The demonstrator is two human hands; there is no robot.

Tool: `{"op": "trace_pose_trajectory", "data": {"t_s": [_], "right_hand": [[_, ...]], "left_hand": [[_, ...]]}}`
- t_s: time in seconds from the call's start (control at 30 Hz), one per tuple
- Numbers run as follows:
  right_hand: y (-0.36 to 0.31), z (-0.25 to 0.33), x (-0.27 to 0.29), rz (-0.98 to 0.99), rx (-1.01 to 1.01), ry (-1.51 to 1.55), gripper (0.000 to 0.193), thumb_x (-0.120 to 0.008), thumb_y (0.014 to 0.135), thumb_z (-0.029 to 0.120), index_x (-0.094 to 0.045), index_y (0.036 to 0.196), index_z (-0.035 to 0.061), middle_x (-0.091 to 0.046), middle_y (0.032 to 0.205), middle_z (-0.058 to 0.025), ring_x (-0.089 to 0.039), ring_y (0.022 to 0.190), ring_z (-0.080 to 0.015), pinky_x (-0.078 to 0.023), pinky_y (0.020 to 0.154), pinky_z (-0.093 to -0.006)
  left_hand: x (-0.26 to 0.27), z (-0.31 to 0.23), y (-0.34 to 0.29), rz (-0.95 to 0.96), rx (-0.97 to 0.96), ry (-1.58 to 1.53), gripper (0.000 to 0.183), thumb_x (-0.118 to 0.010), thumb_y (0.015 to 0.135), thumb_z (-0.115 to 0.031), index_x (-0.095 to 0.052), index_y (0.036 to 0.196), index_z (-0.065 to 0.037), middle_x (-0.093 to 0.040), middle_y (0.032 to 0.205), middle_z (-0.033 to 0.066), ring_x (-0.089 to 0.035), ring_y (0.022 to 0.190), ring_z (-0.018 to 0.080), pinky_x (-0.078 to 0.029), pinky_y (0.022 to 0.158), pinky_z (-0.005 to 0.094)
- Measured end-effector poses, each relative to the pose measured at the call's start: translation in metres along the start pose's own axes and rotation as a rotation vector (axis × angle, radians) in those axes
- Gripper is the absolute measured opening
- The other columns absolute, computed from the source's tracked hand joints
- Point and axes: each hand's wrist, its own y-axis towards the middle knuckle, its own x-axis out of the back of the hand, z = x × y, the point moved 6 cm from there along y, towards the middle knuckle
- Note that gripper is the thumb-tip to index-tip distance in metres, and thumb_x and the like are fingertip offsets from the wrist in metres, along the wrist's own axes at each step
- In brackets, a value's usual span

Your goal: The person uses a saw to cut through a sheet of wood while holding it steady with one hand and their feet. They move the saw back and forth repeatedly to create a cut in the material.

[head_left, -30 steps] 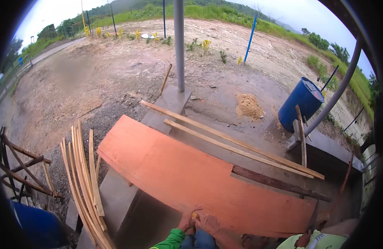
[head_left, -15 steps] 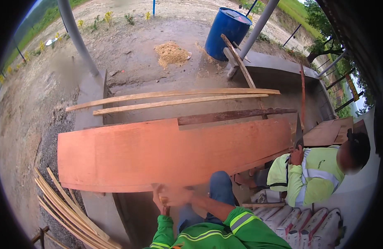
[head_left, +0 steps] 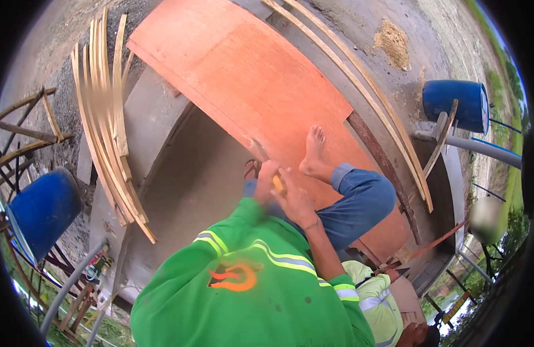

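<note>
My left hand [head_left: 266, 180] and my right hand [head_left: 296, 202] are close together at the near edge of a large reddish-orange plywood sheet [head_left: 238, 69]. Both are closed around the yellow-orange handle of what looks like a handsaw [head_left: 258, 150]. Its blade, blurred and foreshortened, points away from me over the sheet's edge; its full length is hidden. My bare right foot [head_left: 313, 147] presses on top of the sheet, the knee bent in blue jeans. Down by the near edge, my other foot [head_left: 252, 169] wears a sandal.
Several thin wooden strips [head_left: 108, 115] lie at the left, near a blue barrel [head_left: 44, 211]. Two long strips [head_left: 359, 81] run beyond the sheet, beside a dark plank [head_left: 382, 156]. Another blue barrel [head_left: 457, 106] stands far right. A co-worker [head_left: 377, 298] is at lower right.
The view has swung round and tilted down toward my body. My right foot now shows on top of the plywood. Both hands stay together on the handsaw's handle.
</note>
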Motion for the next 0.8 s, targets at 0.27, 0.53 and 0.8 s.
{"op": "trace_pose_trajectory", "data": {"t_s": [0.27,0.53,0.8], "right_hand": [[0.006,0.013,0.023,0.066,0.022,0.024,0.053,-0.067,0.095,0.028,-0.049,0.142,0.0112,-0.066,0.118,-0.028,-0.065,0.112,-0.0452,-0.053,0.09,-0.0488],[0.077,-0.003,-0.01,0.119,0.047,-0.051,0.045,-0.064,0.096,0.023,-0.052,0.136,0.0066,-0.069,0.105,-0.0275,-0.068,0.1,-0.0466,-0.055,0.081,-0.0495],[0.081,-0.015,-0.015,0.056,0.062,-0.003,0.034,-0.065,0.096,0.014,-0.055,0.125,0.0005,-0.068,0.103,-0.025,-0.068,0.1,-0.0362,-0.051,0.092,-0.0421]], "left_hand": [[-0.003,-0.03,0.007,-0.261,-0.001,-0.144,0.019,-0.078,0.08,-0.021,-0.064,0.085,-0.01,-0.058,0.085,0.01,-0.057,0.087,0.0306,-0.044,0.078,0.0408],[-0.003,0.033,0.029,-0.266,0.131,-0.075,0.032,-0.079,0.083,-0.026,-0.055,0.073,-0.009,-0.049,0.07,0.0092,-0.05,0.07,0.0295,-0.039,0.067,0.0401],[-0.012,0.039,0.03,-0.186,0.043,-0.125,0.026,-0.075,0.076,-0.027,-0.055,0.07,-0.011,-0.052,0.068,0.0047,-0.05,0.07,0.0255,-0.038,0.071,0.0397]]}}
